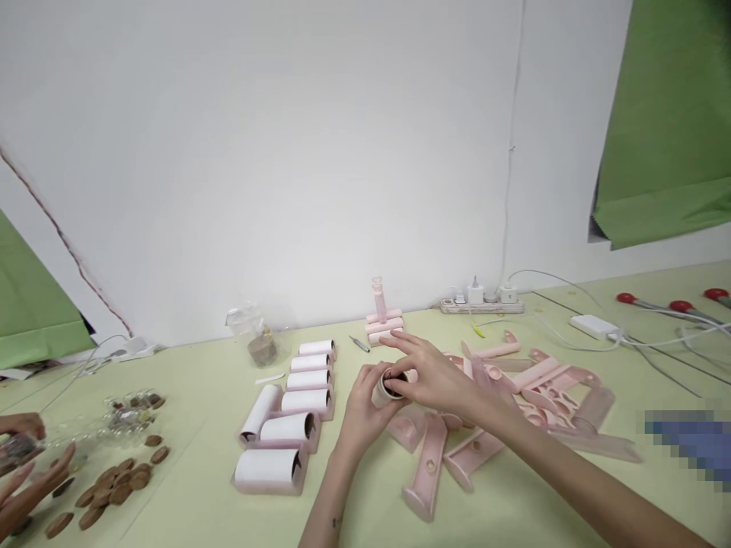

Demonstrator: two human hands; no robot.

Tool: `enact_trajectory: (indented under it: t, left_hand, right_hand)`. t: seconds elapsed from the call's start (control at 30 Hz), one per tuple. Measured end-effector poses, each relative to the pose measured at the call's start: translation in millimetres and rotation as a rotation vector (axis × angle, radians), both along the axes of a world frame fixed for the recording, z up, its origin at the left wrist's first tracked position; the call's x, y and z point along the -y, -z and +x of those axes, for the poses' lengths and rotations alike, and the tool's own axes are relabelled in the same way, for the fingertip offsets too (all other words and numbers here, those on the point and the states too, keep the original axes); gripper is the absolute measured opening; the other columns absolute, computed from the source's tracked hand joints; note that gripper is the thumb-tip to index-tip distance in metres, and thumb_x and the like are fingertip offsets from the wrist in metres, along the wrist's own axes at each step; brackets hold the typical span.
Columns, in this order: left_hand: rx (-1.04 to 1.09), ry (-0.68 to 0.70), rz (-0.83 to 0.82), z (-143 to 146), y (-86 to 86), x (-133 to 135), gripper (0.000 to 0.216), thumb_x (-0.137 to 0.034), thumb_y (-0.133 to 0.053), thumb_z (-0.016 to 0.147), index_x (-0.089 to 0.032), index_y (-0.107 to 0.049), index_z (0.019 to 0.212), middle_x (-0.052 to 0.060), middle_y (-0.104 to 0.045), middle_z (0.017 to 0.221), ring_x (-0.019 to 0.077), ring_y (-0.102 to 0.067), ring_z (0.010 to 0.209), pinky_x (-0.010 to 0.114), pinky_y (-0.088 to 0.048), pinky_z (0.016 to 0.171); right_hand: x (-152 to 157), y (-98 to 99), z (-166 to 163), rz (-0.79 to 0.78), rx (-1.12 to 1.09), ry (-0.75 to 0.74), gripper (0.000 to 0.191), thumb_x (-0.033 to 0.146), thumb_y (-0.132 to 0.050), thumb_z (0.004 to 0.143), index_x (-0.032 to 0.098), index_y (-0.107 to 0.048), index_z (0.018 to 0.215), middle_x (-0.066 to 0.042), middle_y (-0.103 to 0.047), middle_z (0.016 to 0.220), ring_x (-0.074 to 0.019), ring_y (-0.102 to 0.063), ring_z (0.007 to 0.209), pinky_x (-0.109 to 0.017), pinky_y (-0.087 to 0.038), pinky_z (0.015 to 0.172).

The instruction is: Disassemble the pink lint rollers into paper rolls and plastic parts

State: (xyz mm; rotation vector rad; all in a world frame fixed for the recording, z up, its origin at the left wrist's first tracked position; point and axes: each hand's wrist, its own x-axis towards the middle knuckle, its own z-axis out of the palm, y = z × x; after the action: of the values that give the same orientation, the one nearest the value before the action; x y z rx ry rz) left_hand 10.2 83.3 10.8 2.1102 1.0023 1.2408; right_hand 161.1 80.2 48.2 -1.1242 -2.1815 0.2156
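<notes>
My left hand [368, 399] is wrapped round a short white cardboard tube [384, 392] with a dark inside, its open end facing up toward me. Over that opening is my right hand [426, 369]; its thumb and a finger close on the tube's rim and dip into its mouth, while other fingers stretch out above. Whether a small piece is between these fingertips I cannot tell. Just right of my hands lies a pile of pink plastic parts [429, 464], some half-round, some flat with rounded ends. Left of them, white tubes [267, 470] rest in pink plastic holders.
At the back stand pink pieces [378, 304] near a grey pen-like tool [359, 344]. A plastic bag [260, 342] holds brown pieces. Brown discs [117, 483] lie by another person's hands [34, 479] at left. A power strip [481, 306], white adapter [595, 327] and cables occupy the back right.
</notes>
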Motion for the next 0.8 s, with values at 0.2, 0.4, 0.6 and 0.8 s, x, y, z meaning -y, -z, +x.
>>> enact_trajectory:
  t: [0.2,0.4,0.6,0.8]
  left_hand:
    - [0.016,-0.059,0.003,-6.2,4.3,-4.5,0.039,-0.027,-0.061,0.072,-0.023,-0.049,0.108,0.004,-0.051,0.103,0.0173,-0.049,0.100,0.031,-0.039,0.089]
    - [0.261,-0.377,-0.216,-12.2,9.2,-16.5,0.050,-0.051,-0.048,0.074,-0.019,-0.037,0.111,0.006,-0.055,0.095,0.0160,-0.055,0.082,0.027,-0.047,0.071]
    - [0.037,-0.597,-0.262,-3.6,33.0,-18.2,0.027,-0.045,-0.050,0.072,-0.018,-0.048,0.068,0.006,-0.047,0.081,0.0266,-0.045,0.091,0.045,-0.034,0.086]
    - [-0.100,-0.646,-0.267,-2.1,36.4,-14.9,0.033,-0.041,-0.043,0.077,-0.014,-0.047,0.097,0.014,-0.045,0.103,0.0299,-0.036,0.108,0.049,-0.025,0.094]
  right_hand:
    - [2.4,-10.1,2.0,0.020,-0.164,-0.017,0.011,0.020,-0.056,0.078,0.019,-0.065,0.073,-0.003,-0.053,0.113,-0.0235,-0.042,0.112,-0.039,-0.037,0.093]
    - [37.9,-60.2,37.0,0.208,-0.807,0.077,0.016,0.034,-0.050,0.088,0.019,-0.054,0.092,-0.003,-0.060,0.093,-0.0165,-0.056,0.090,-0.030,-0.047,0.080]
    - [54.7,-71.8,59.3,0.290,-0.841,0.139,0.018,0.036,-0.056,0.084,0.019,-0.056,0.080,-0.002,-0.058,0.076,-0.0167,-0.057,0.075,-0.026,-0.047,0.069]
    - [52.9,-67.2,55.6,0.269,-0.802,0.112,0.017,0.033,-0.056,0.084,0.017,-0.056,0.077,-0.001,-0.057,0.073,-0.0139,-0.056,0.072,-0.022,-0.046,0.066]
